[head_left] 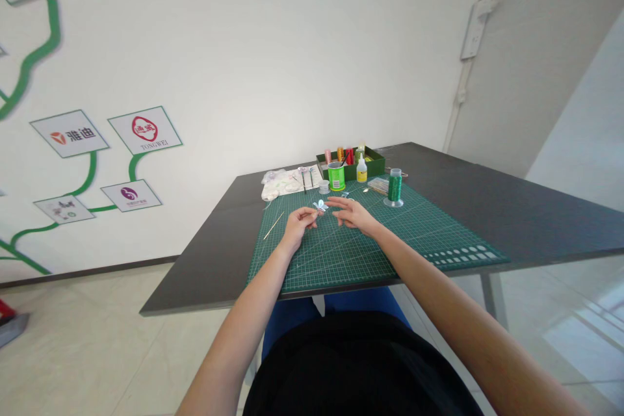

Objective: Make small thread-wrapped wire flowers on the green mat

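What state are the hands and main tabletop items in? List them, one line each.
Left hand, pinched on the pale blue piece
Right hand, open, fingers extended
Pale blue piece, held at the left hand's fingertips
Green thread spool, upright
Green can, upright
Small bottle, upright
Green box, open, holding coloured spools
Cutting mat, lying flat
Thin stick, lying on the cutting mat
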The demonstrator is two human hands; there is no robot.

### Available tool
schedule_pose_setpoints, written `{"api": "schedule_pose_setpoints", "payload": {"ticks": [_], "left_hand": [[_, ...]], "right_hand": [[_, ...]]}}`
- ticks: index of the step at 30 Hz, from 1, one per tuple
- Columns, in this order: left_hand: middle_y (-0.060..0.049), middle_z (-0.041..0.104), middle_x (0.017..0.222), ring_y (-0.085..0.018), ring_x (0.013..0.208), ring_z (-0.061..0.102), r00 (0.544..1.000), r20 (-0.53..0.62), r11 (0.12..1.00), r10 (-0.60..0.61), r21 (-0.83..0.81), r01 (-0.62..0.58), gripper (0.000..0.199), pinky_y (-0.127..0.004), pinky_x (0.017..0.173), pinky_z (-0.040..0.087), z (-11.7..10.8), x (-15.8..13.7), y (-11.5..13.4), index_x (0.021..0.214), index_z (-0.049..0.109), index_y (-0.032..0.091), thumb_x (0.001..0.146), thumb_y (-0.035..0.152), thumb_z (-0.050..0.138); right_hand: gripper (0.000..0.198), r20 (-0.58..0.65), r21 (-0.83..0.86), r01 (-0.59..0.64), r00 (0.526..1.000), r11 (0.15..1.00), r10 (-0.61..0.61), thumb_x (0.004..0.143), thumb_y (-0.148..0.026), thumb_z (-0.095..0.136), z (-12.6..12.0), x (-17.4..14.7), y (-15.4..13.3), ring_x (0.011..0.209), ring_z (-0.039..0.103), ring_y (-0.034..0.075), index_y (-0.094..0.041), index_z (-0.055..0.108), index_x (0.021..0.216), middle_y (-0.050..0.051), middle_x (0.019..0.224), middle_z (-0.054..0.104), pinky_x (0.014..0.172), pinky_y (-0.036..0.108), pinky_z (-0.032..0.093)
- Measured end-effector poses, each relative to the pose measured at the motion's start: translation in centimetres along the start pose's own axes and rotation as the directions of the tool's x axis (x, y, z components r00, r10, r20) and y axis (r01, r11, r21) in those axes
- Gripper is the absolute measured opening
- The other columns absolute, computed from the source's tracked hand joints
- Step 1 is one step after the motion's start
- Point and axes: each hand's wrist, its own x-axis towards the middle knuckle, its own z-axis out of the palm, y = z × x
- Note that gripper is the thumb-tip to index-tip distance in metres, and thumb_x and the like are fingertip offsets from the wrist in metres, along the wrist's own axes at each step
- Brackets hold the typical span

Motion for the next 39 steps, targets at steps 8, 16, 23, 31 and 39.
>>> {"api": "schedule_pose_setpoints", "payload": {"ticks": [8,16,23,31,39], "left_hand": [[-0.004,0.072,0.074,-0.008,0.052,0.051,0.999,-0.022,1.0,-0.024,-0.016,0.023,0.028,-0.021,0.052,0.035,0.1,-0.1,0.0,0.079,0.072,0.013,0.066,0.036,0.08],[-0.007,0.075,0.089,-0.007,0.052,0.051,0.996,-0.077,0.999,-0.049,-0.028,0.047,0.028,-0.021,0.052,0.035,-0.1,0.0,0.1,0.079,0.072,0.014,0.064,0.036,0.08],[-0.007,0.075,0.089,-0.005,0.052,0.05,0.992,-0.111,0.996,-0.06,-0.079,0.051,0.027,-0.02,0.052,0.037,-0.4,0.1,0.0,0.078,0.072,0.013,0.064,0.034,0.081],[-0.007,0.074,0.09,-0.005,0.053,0.048,0.985,-0.159,0.993,-0.075,-0.098,0.059,0.03,-0.021,0.052,0.038,-0.5,0.3,-0.2,0.08,0.072,0.014,0.062,0.036,0.081],[-0.007,0.075,0.088,-0.006,0.052,0.05,0.992,-0.117,0.997,-0.055,-0.058,0.049,0.029,-0.021,0.052,0.037,-0.1,0.0,-0.1,0.079,0.071,0.014,0.063,0.036,0.081]], "right_hand": [[0.053,0.329,-0.012,-0.175,0.929,0.984,0.17,0.083,-0.034,0.069,1.0,-0.9,-0.6,0.044,0.052,0.007,-0.01,0.06,0.13,0.008,0.078,0.074,0.034,0.016,0.033],[0.047,0.245,0.019,-0.084,0.966,0.996,0.077,0.084,-0.043,0.066,0.9,-0.5,-0.1,0.034,0.026,0.004,-0.006,0.068,0.114,-0.012,0.04,0.04,0.036,0.018,0.015],[0.038,0.227,0.062,-0.077,0.972,0.995,0.061,0.082,-0.043,0.068,0.6,-0.3,0.4,0.034,0.026,0.003,-0.008,0.07,0.097,-0.011,0.04,0.04,0.038,0.02,0.015],[0.034,0.188,0.051,-0.073,0.98,0.996,0.062,0.081,-0.043,0.068,0.4,-0.1,0.4,0.034,0.029,0.004,-0.01,0.069,0.089,-0.009,0.041,0.042,0.036,0.019,0.016],[0.046,-0.192,0.083,0.105,0.977,0.991,-0.087,0.074,-0.038,0.076,0.0,0.2,0.0,0.053,0.052,0.007,-0.017,0.066,0.113,0.009,0.099,0.069,0.034,0.016,0.031]]}}
